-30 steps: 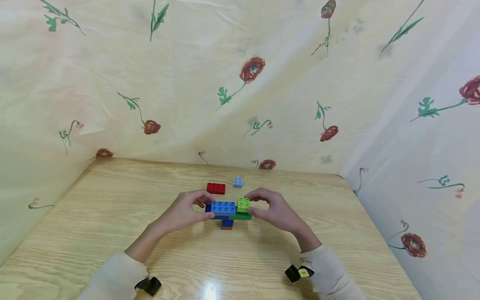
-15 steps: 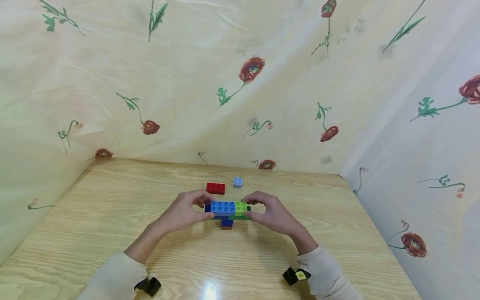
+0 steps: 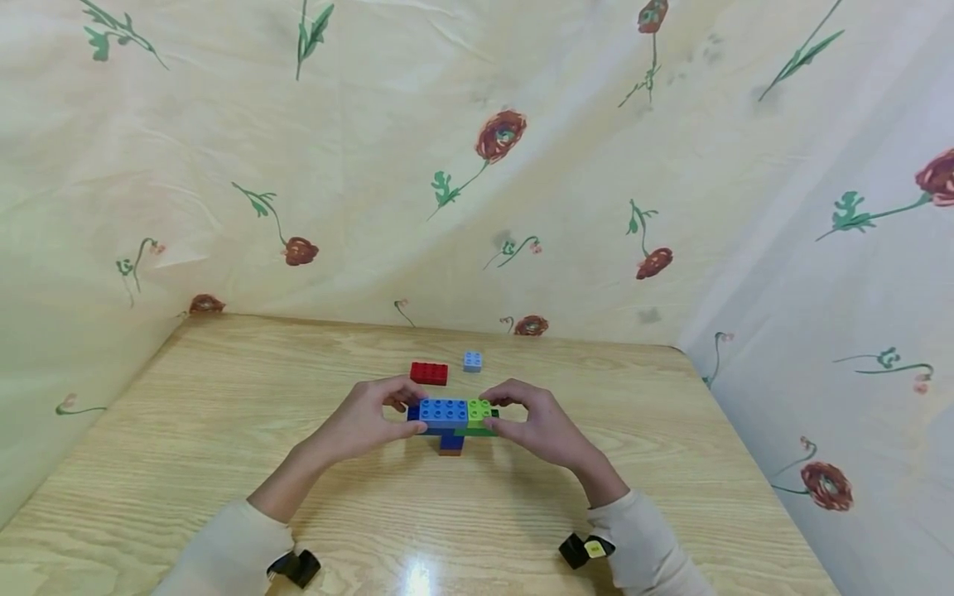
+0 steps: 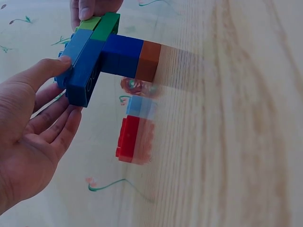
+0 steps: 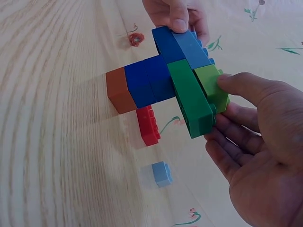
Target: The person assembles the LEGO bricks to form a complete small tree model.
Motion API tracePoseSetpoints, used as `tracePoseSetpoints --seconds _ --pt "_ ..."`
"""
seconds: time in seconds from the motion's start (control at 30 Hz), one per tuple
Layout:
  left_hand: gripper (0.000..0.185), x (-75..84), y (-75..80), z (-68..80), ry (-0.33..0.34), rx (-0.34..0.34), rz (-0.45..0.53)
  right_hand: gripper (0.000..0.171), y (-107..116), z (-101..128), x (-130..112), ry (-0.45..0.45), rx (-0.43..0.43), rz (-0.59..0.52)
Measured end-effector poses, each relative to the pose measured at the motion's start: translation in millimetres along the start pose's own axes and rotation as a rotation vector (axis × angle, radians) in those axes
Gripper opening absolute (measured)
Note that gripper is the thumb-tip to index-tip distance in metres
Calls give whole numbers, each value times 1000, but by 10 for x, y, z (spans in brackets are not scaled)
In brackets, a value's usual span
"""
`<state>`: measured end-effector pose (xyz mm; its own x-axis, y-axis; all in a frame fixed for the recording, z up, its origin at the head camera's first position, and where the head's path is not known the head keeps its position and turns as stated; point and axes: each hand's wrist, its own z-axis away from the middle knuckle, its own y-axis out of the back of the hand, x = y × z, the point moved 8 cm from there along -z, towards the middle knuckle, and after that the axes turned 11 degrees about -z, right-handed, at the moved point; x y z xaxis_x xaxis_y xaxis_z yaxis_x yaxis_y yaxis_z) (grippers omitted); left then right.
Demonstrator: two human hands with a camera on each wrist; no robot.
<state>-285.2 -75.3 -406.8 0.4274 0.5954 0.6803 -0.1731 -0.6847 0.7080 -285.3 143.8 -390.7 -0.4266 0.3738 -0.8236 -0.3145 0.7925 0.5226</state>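
Observation:
A brick build stands on the wooden table (image 3: 224,430). It has a brown brick (image 5: 118,90) at the base and dark blue bricks (image 5: 149,82) above it. A long blue brick (image 3: 443,411) and a dark green brick (image 5: 189,97) lie across the top. A small lime green brick (image 3: 479,410) sits on the green one. My left hand (image 3: 408,409) grips the blue brick's left end between thumb and fingers (image 4: 52,127). My right hand (image 3: 495,411) pinches the right end, thumb on the lime green brick (image 5: 210,85) and fingers (image 5: 227,132) behind the green one.
A red brick (image 3: 429,373) and a small light blue brick (image 3: 473,362) lie loose on the table just behind the build. Flowered cloth walls (image 3: 477,165) close in the back and both sides.
A second ago my right hand held the lime green brick slightly raised. It has come down onto the dark green brick, level with the blue one. The left hand has stayed put.

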Motion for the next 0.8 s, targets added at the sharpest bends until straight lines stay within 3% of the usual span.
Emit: tracePoseSetpoints --seconds 0.8 --pt "32 -20 -21 2 16 1 41 27 -53 -2 -150 72 3 141"
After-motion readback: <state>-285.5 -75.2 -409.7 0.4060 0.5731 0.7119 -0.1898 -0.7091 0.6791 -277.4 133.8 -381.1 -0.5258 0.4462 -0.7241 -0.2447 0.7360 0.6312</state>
